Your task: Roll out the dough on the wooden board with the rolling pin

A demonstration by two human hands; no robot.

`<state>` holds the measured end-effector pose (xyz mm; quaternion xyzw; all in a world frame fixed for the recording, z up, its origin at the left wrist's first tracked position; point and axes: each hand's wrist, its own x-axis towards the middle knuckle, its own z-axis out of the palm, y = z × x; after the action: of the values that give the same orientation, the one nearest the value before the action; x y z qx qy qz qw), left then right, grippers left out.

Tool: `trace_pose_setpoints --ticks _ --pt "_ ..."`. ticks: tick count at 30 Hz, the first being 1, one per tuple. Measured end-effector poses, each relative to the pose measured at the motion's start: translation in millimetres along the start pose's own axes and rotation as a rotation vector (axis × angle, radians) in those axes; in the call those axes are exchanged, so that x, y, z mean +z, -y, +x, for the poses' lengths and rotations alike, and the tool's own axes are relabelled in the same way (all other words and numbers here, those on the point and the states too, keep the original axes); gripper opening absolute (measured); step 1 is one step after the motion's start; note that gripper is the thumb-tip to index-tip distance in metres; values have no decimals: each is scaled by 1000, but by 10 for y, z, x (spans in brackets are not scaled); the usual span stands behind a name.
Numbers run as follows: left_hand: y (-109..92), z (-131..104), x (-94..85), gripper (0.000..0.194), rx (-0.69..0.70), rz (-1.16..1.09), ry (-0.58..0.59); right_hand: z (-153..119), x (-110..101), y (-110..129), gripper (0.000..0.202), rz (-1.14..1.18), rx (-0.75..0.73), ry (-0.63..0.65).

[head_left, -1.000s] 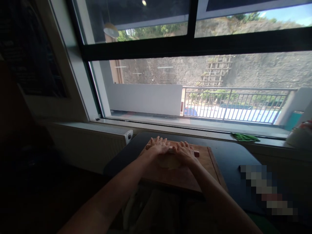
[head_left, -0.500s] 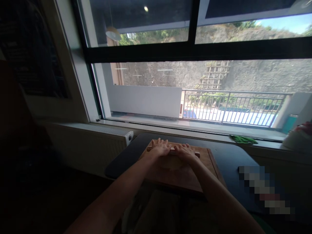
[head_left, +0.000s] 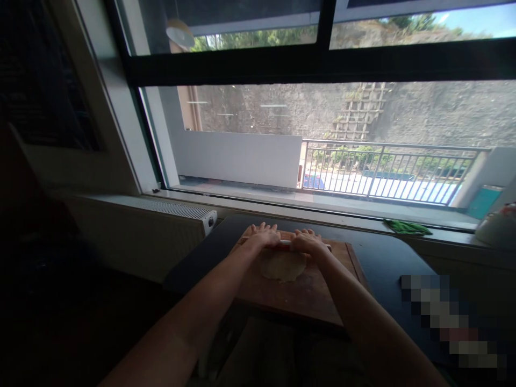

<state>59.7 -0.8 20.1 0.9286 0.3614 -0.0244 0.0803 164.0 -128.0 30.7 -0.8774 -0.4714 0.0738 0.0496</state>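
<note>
A rolling pin point(head_left: 285, 243) lies crosswise on a wooden board point(head_left: 314, 301), at the far edge of a flat, pale round of dough point(head_left: 282, 266). My left hand point(head_left: 264, 235) rests palm-down over the pin's left part, its fingers stretched forward past it. Over the right part lies my right hand point(head_left: 308, 241), also palm-down with fingers extended and not wrapped round the pin. A pale, reddish stretch of the pin shows between the hands. The dough's near edge is uneven, and small bits lie on the board close to it.
The board lies on a dark table point(head_left: 387, 263) below a wide window. A green cloth point(head_left: 407, 227) is on the sill point(head_left: 355, 217). To the left stands a white radiator point(head_left: 141, 231). A blurred-out item point(head_left: 447, 317) lies on the table's right side.
Both hands have pushed the rolling pin forward, away from me, and more of the dough shows behind it. The view has tilted slightly downward.
</note>
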Motion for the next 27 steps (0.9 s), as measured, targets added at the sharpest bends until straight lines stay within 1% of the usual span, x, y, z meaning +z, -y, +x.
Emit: trace_pose_setpoints --ticks 4,8,11,13,16,19,23,27 --pt "-51 -322 -11 58 34 18 -40 -320 47 25 49 14 -17 -90" --pt "-50 -642 -4 56 84 29 -78 -637 113 48 51 19 -48 -169" --pt "-31 -790 17 54 125 34 -60 -771 173 57 52 17 -55 -208" --pt "-26 -831 22 54 140 36 -57 -797 191 61 51 15 -58 -218" --pt "-41 -809 2 57 117 32 -73 -747 162 67 50 13 -56 -207" --pt "-68 -696 -36 60 79 29 -70 -622 88 75 51 10 -37 -172" --pt "-76 -434 -63 61 31 22 -40 -397 4 77 50 -4 2 -110" --pt "-31 -137 -43 62 -6 11 -7 -176 -17 63 48 -16 28 -62"
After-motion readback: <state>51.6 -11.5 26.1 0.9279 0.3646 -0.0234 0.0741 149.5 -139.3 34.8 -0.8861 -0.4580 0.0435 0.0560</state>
